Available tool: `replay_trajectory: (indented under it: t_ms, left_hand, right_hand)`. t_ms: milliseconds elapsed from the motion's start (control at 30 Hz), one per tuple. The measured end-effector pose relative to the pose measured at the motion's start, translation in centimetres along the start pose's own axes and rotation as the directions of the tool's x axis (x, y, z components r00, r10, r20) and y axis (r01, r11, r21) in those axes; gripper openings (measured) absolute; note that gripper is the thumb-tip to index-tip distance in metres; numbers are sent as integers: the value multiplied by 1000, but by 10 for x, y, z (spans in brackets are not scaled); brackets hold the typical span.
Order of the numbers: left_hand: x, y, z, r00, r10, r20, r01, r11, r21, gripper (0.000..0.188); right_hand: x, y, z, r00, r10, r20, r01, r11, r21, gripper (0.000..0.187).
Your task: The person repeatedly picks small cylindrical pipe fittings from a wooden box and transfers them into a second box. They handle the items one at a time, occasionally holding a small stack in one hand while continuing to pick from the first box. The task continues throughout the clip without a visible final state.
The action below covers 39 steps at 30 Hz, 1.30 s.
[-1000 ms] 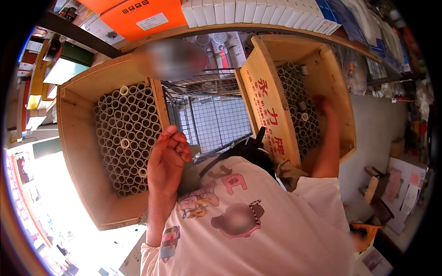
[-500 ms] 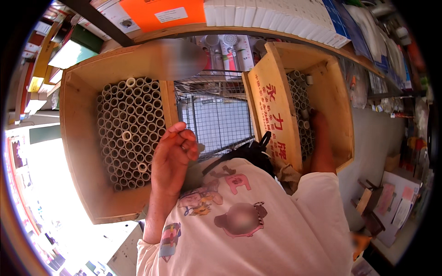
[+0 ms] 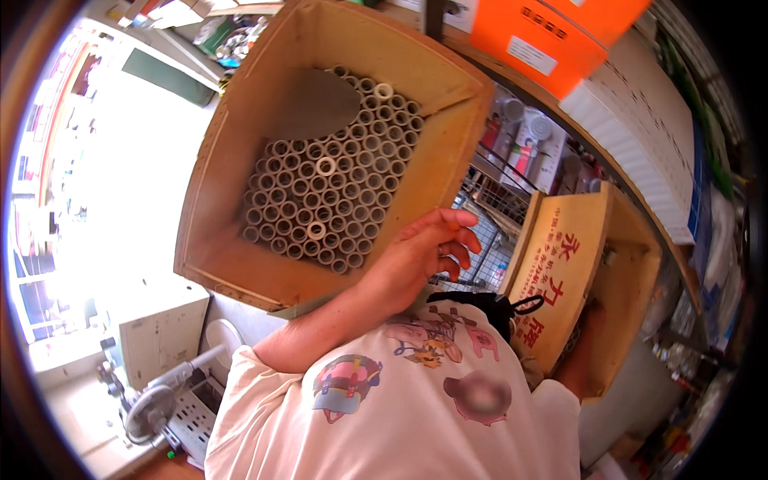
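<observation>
My left hand (image 3: 432,246) hangs in the air by the lower right corner of a big wooden box (image 3: 448,68). Its fingers are loosely bent and apart, with a ring on one and nothing held. Inside that box, short pale plastic pipe pieces (image 3: 364,172) stand on end in packed rows, their round openings facing up. My right hand (image 3: 592,320) reaches down into a second wooden box (image 3: 560,264) on the right, which has red lettering on its side. Shadow and the box wall hide its fingers. A few pipe pieces (image 3: 573,338) show beside it.
Between the boxes is a wire rack (image 3: 488,260). Behind it, packaged shower heads (image 3: 538,132) stand under a shelf with orange boxes (image 3: 532,48) and a row of white boxes (image 3: 640,112). A machine with a handwheel (image 3: 152,412) sits at the lower left.
The view has turned left, so both boxes appear shifted right and tilted. My left hand stays raised with loosely bent fingers. My right hand remains inside the right box.
</observation>
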<state>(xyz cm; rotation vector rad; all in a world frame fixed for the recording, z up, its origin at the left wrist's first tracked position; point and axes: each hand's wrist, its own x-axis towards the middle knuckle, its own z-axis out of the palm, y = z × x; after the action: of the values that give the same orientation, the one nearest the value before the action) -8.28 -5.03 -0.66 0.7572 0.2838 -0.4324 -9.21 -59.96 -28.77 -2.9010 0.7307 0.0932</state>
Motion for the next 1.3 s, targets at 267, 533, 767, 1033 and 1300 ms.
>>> replay_trajectory:
  t_ms: [267, 533, 767, 1033, 1300]
  left_hand:
    - [0, 2, 2, 1000, 5, 15, -5, 1000, 9, 22]
    - [-3, -1, 2, 1000, 10, 18, -10, 1000, 12, 22]
    - [0, -4, -2, 999, 27, 34, -28, 1000, 11, 22]
    - [-6, 3, 9, 994, 101, 51, -102, 995, 20, 41]
    - [-4, 8, 12, 985, 166, 56, -164, 986, -44, 48]
  right_hand:
    - [7, 4, -43, 999, -41, -11, 40, 991, -127, 29]
    - [29, -40, -144, 972, -189, -138, 180, 981, -79, 29]
    - [-14, -176, -249, 940, -136, -314, 336, 547, 767, 28]
    - [-119, -353, -289, 645, -727, -235, 665, 381, 642, 30]
    - [-145, -418, -260, 468, -879, -95, 491, 169, 855, 27]
